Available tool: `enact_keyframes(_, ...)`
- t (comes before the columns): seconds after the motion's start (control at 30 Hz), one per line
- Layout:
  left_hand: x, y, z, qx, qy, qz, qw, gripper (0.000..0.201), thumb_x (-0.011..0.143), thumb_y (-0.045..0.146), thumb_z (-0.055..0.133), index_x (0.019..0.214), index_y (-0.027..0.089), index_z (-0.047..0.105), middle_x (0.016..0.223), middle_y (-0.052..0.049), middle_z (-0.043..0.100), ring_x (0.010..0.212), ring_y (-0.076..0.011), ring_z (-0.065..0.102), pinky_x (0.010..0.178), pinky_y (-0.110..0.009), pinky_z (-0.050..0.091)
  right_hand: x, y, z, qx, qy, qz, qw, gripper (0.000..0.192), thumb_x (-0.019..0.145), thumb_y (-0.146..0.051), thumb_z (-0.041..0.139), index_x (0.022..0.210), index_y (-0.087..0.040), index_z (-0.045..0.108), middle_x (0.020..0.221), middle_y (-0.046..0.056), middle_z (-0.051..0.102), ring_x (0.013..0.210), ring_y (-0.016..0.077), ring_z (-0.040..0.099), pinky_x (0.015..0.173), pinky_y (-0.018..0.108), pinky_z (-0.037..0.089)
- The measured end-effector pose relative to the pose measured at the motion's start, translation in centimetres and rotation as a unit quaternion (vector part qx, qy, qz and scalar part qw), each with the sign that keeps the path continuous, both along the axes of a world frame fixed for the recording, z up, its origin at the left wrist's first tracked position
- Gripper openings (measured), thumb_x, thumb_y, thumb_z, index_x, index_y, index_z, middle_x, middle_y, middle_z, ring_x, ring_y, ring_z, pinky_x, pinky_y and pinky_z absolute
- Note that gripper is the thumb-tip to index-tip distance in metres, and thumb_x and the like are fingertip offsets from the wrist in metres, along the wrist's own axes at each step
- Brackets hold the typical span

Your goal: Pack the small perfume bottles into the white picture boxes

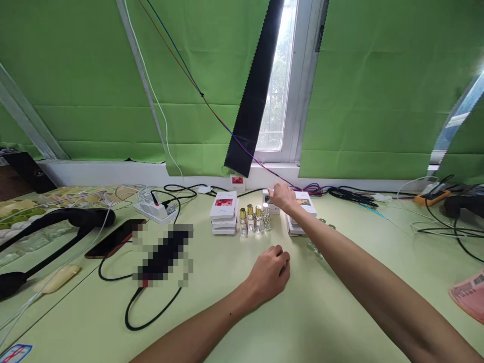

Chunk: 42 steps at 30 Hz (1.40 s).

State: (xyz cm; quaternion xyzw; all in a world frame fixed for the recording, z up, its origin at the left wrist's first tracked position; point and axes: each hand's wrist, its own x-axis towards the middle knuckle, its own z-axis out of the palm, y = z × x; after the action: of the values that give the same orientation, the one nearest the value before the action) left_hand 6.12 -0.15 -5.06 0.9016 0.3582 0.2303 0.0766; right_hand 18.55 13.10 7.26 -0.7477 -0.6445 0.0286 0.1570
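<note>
My left hand rests on the table with its fingers loosely curled, and nothing shows in it. Farther forward, my right hand has its bent fingers at the top of a small white box, seemingly gripping it; part of the grip is hidden. Just left of that box stand several small glass bottles, most with gold caps. A stack of white boxes with a red picture on top lies left of the bottles. Another stack of white boxes is partly covered by my right forearm.
More glass bottles show beside my right forearm. A white box stands by the wall. Leftward lie a power strip, a dark phone, a blurred black device and cables. Black cable coils lie back right, pink packaging at the right edge.
</note>
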Motion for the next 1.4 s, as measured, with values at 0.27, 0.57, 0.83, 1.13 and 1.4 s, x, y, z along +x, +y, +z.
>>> enact_keyframes(0.27,-0.4,0.0,0.4,-0.019,-0.003,-0.006,1.0,0.019,0.091,0.015,0.05,0.093,0.019,0.069,0.088,-0.004,0.064,0.071,-0.016,0.06,0.064,-0.028,0.045,-1.2,-5.9,-1.8,0.155,-0.007,0.061,0.986,0.03,0.107,-0.032,0.038,0.13,-0.018,0.051,0.108,0.014,0.072,0.092,0.0263,0.071,0.071,0.029,0.044)
enact_keyframes(0.57,-0.7,0.2,0.1,-0.016,-0.042,-0.043,0.998,0.021,0.09,0.014,0.052,0.082,0.018,0.071,0.091,-0.008,0.07,0.083,-0.02,0.066,0.071,-0.029,0.051,-0.6,-9.2,-9.2,0.218,0.096,0.111,0.965,0.026,0.103,-0.02,0.042,0.116,-0.018,0.064,0.103,0.008,0.074,0.087,0.0198,0.07,0.069,0.024,0.043)
enact_keyframes(0.83,-0.6,0.0,0.3,-0.021,-0.041,-0.081,0.996,0.023,0.09,0.013,0.053,0.076,0.018,0.07,0.087,-0.007,0.072,0.083,-0.0188,0.067,0.072,-0.028,0.051,0.6,-9.4,-11.0,0.233,0.225,0.148,0.934,0.019,0.095,-0.021,0.05,0.101,-0.019,0.068,0.083,0.003,0.074,0.073,0.0181,0.068,0.072,0.026,0.047)
enact_keyframes(1.13,-0.8,-0.1,0.5,-0.009,-0.043,-0.098,0.994,0.024,0.088,0.013,0.054,0.07,0.019,0.069,0.072,-0.004,0.071,0.067,-0.016,0.064,0.061,-0.027,0.045,0.4,-9.2,-11.9,0.191,0.28,0.171,0.925,0.017,0.091,-0.021,0.054,0.094,-0.02,0.07,0.062,-0.002,0.066,0.056,0.0147,0.061,0.063,0.024,0.046)
enact_keyframes(1.4,-1.7,0.7,1.6,0.077,-0.057,-0.138,0.986,0.045,0.1,0.027,0.043,0.059,0.019,0.057,0.056,-0.001,0.059,0.05,-0.011,0.05,0.051,-0.028,0.033,0.2,-9.2,-11.9,0.184,0.264,0.201,0.925,0.016,0.086,-0.016,0.056,0.091,-0.019,0.072,0.057,-0.004,0.062,0.054,0.0132,0.058,0.062,0.023,0.045)
